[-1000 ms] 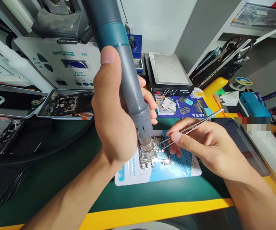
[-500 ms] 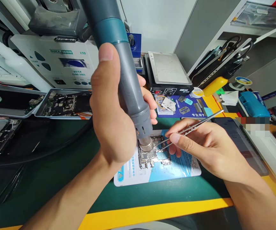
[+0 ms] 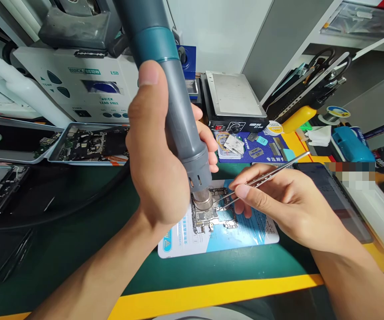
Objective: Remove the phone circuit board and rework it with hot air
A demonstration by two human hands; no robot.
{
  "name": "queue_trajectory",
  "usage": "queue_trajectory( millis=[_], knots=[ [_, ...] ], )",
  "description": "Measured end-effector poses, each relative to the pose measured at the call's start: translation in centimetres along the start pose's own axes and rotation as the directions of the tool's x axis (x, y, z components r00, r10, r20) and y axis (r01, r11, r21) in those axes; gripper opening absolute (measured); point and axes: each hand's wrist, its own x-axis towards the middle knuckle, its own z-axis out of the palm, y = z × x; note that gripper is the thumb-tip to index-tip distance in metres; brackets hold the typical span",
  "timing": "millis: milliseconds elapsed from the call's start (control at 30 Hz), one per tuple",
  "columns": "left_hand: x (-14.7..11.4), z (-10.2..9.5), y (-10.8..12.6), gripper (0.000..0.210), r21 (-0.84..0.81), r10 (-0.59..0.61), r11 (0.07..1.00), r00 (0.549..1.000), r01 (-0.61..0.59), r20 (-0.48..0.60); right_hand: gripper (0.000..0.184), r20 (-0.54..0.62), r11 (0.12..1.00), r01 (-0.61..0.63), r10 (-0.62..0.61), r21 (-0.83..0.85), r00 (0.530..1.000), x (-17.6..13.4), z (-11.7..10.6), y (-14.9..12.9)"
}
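My left hand is wrapped round a grey hot air gun with a teal band. Its metal nozzle points down, close over a phone circuit board; whether they touch I cannot tell. My right hand pinches metal tweezers between thumb and fingers. The tweezer tips are slightly apart and reach the board beside the nozzle. Under the board lies a white and blue printed mat. The nozzle covers part of the board.
Behind stand a hot air station and a small heating plate. Trays with phone parts sit at the left, beside a black hose. A dark phone lies by my right hand. A yellow-handled tool is farther back.
Almost nothing differs. The view has shifted very slightly, and both hands keep their hold on the hot air gun and the tweezers.
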Motion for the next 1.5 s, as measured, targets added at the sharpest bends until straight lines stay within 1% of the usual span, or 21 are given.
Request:
queue_trajectory(
  millis=[100, 300, 467, 633, 833, 967, 1133, 1400, 1500],
  knots=[
    [-0.14, -0.18, -0.05, 0.049, 0.007, 0.006, 1.0, 1.0, -0.006, 0.009, 0.017, -0.001, 1.0, 0.003, -0.003, 0.008, 1.0, -0.06, -0.04, -0.04],
    [-0.11, -0.25, 0.03, 0.047, 0.001, -0.02, 1.0, 1.0, 0.02, 0.023, 0.011, -0.004, 1.0, -0.019, 0.019, 0.024, 1.0, -0.14, -0.09, -0.03],
    [0.0, -0.14, 0.15, 0.048, 0.011, -0.034, 0.999, 0.999, 0.034, 0.004, 0.013, -0.005, 1.0, -0.012, 0.012, 0.022, 1.0, -0.24, -0.08, -0.01],
    [0.0, -0.11, 0.32, 0.048, 0.01, -0.047, 0.999, 0.999, 0.047, 0.01, 0.011, -0.001, 0.999, -0.01, 0.01, 0.036, 1.0, -0.25, -0.12, 0.08],
    [-0.2, -0.06, 0.35, 0.047, 0.009, -0.046, 0.999, 0.999, 0.046, 0.008, 0.014, -0.01, 1.0, 0.0, 0.0, 0.003, 1.0, -0.03, 0.03, -0.06],
    [-0.1, 0.11, 0.32, 0.047, 0.006, -0.049, 0.999, 0.999, 0.049, -0.017, 0.014, -0.005, 1.0, -0.013, 0.013, -0.006, 1.0, -0.09, -0.03, 0.01],
    [-0.02, 0.07, 0.23, 0.045, 0.015, -0.047, 0.999, 0.999, 0.047, 0.003, 0.015, -0.012, 0.999, -0.021, 0.021, -0.029, 1.0, -0.17, -0.19, 0.1],
    [0.02, 0.23, 0.16, 0.045, -0.014, -0.064, 0.998, 0.997, 0.063, -0.053, 0.017, -0.023, 0.999, -0.014, 0.013, -0.036, 1.0, -0.07, -0.08, 0.03],
    [0.06, 0.21, 0.15, 0.045, -0.02, -0.054, 0.998, 0.998, 0.053, -0.034, 0.017, -0.02, 0.999, -0.016, 0.015, -0.04, 1.0, -0.08, -0.05, 0.0]
  ],
)
